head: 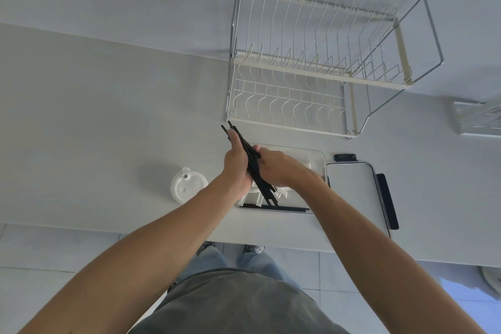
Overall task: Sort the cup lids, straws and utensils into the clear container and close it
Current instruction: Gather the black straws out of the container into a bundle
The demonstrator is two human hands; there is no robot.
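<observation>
Your left hand (236,164) and right hand (273,168) meet over clear container (321,160) on counter (95,116). Both hands' fingers curled closed around bundle of black straws (250,157), bundle tilted, top ends poking past left hand toward dish rack (325,62), bottom ends reaching down into container. White utensils (256,198) lie in container, one black straw (284,208) flat along near wall. White cup lid (187,186) on counter, left of container, apart from it. Container's lid (352,192) flat on counter just right of container, black clasps at edges.
</observation>
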